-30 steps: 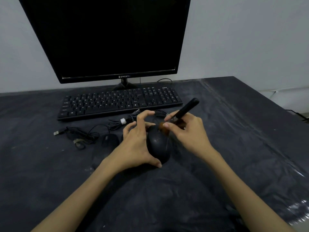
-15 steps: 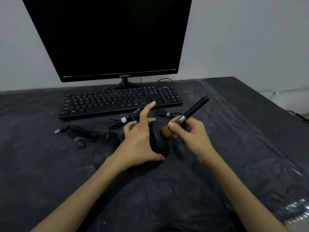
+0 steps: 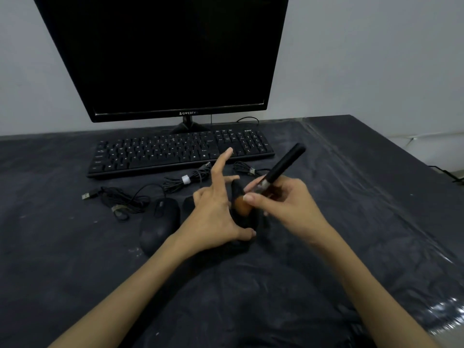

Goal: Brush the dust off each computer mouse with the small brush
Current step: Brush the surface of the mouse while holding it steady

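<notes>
At frame centre the left hand [image 3: 216, 217] is propping one black mouse [image 3: 244, 219] on edge, thumb under it, fingers splayed. The right hand [image 3: 283, 204] is pinching the small brush [image 3: 278, 172], its orange bristles on that mouse. A second mouse [image 3: 160, 224], left of centre, is lying untouched; whether brushed, cannot tell.
</notes>
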{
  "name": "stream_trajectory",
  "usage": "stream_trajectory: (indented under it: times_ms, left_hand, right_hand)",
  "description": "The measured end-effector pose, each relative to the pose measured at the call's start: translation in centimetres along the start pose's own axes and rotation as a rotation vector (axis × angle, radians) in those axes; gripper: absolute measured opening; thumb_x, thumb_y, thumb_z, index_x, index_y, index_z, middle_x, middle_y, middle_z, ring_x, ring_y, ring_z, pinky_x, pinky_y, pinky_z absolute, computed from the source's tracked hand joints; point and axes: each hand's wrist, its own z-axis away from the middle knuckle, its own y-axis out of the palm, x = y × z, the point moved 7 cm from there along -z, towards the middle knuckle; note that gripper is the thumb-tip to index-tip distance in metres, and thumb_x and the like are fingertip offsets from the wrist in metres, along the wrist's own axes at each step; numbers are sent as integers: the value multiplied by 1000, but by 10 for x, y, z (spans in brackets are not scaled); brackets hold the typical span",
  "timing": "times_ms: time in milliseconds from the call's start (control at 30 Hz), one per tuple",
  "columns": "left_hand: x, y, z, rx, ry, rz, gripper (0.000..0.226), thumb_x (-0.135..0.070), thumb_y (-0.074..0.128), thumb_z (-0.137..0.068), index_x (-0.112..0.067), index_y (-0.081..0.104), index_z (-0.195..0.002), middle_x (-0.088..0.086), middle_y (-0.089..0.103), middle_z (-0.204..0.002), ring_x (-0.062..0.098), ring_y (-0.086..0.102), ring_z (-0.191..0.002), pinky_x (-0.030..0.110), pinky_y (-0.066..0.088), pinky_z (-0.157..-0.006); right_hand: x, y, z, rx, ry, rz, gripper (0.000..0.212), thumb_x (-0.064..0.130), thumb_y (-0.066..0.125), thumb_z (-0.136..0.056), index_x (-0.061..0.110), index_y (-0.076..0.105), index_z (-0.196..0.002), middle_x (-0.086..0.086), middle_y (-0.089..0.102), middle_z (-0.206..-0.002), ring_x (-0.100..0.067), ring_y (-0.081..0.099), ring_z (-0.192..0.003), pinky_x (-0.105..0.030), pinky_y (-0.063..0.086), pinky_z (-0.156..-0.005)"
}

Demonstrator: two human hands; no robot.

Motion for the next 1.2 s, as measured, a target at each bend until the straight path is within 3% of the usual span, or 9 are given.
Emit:
stream_trajectory:
  times_ms: [100,233,433,600,767,867,1000,1133,1200]
  left_hand:
    - [-3,0,0,1,0,7,144,-29,92,-48,-52,-17,-139,-7,49,-129,1,61,-86,43,31,-109]
    - [-5,0,1,-1,1,13,145,-28,92,-47,-53,-17,-139,-7,50,-131,-1,61,-81,44,34,-107]
    - [-3,1,2,-20,-13,67,145,-27,92,-46,-53,-17,-139,-7,53,-131,3,62,-85,48,39,-104]
    - [-1,3,1,-20,-14,94,149,-27,91,-45,-51,-20,-141,-9,57,-111,20,64,-105,52,38,-104]
    - [4,2,2,-21,-22,117,149,-31,90,-44,-52,-23,-140,-17,55,-100,8,65,-101,52,40,-103]
    - [4,0,2,-20,-45,93,151,-29,92,-44,-51,-21,-141,-11,53,-119,-2,65,-85,49,38,-105]
    - [0,0,2,24,-23,38,151,-27,94,-42,-55,-19,-140,-9,52,-137,6,67,-82,46,33,-108]
    - [5,-3,2,23,-26,60,152,-28,94,-40,-55,-16,-141,-13,53,-133,9,67,-80,49,41,-102]
    - [6,-3,2,21,-25,61,152,-29,94,-38,-54,-15,-141,-12,53,-134,9,68,-79,48,41,-102]
  right_hand:
    - [-1,-16,-7,-194,-43,188,12,9,77,-77,17,72,-85,-2,72,-87,-11,69,-81,-21,53,-75]
    - [10,-28,-9,-354,-114,186,10,13,76,-79,16,71,-87,3,71,-85,-3,67,-78,-13,49,-71]
    - [14,-2,-9,-110,-183,313,14,15,77,-77,24,72,-86,0,70,-89,-18,66,-88,-40,54,-78]
    - [11,3,3,113,-89,352,9,15,77,-78,21,74,-84,7,66,-83,-5,54,-65,-15,39,-61]
    - [8,10,11,271,-29,347,10,19,78,-77,26,74,-82,13,67,-81,-3,61,-75,-16,44,-66]
    - [10,-4,0,59,-70,268,14,10,78,-77,21,73,-84,8,70,-82,-10,66,-80,-22,50,-73]
    - [13,-38,-15,-334,-88,246,12,8,76,-78,19,72,-83,11,67,-76,8,59,-67,-5,41,-64]
    - [0,-22,-22,-153,-1,66,8,12,73,-81,19,72,-84,5,71,-80,3,63,-76,-12,47,-73]
    - [-13,-15,-23,-114,33,170,9,12,74,-81,20,71,-84,3,71,-84,-4,66,-80,-14,49,-76]
